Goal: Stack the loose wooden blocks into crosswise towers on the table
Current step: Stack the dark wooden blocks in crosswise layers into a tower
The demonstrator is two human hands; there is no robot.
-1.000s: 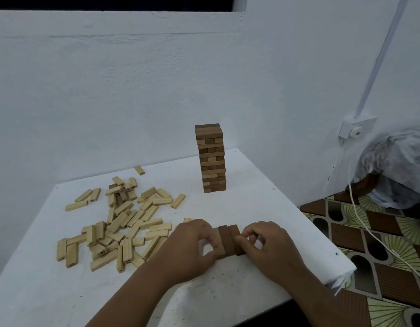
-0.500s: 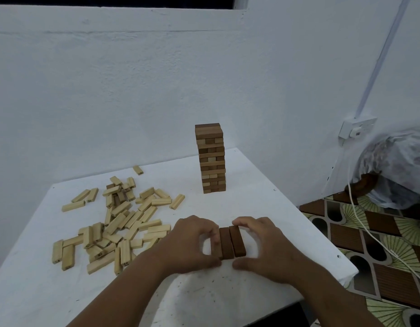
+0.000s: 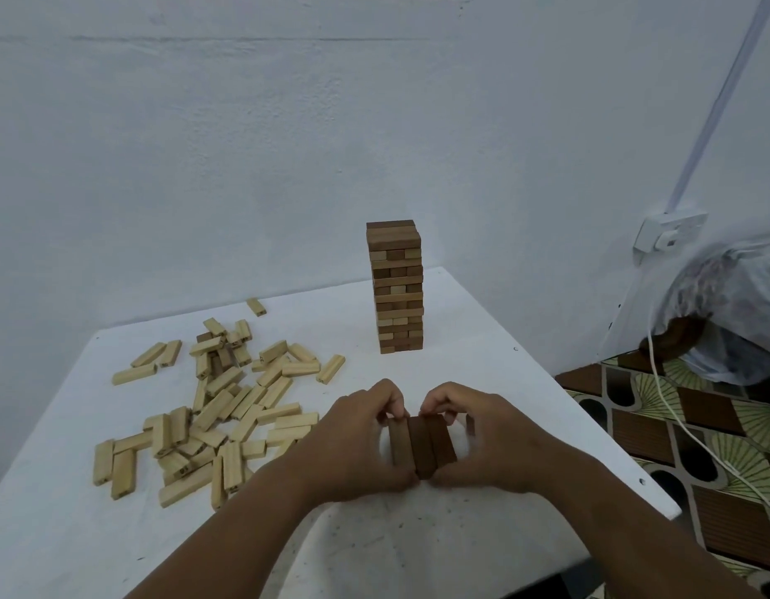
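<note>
— What's the setting?
— A white-painted wall behind a white rectangular table (image 3: 482,339), with a brown-and-green patterned floor (image 3: 699,425) off to the right.

— And on the table?
— Toward the far edge stands a tall tower of light and dark wooden blocks laid crosswise (image 3: 395,287). To the left lies a scattered heap of pale wooden blocks (image 3: 219,408), most of them flat, a few on edge. One pale block sits apart behind the heap (image 3: 256,306).

— What are the hands doing?
— Near the front edge, three dark brown wooden blocks lie side by side (image 3: 422,445), touching, as a row. The left hand (image 3: 353,443) curls around the row's left side, fingertips at its far end and thumb at the near end. The right hand (image 3: 491,438) mirrors it on the right side.

— Is the row on the table or lifted?
— It seems to rest on the surface, though the hands hide its underside.

— Anything else?
— A white wall socket (image 3: 668,231), a white cable (image 3: 677,408) trailing over the floor, and a bundle in clear plastic (image 3: 733,304).
</note>
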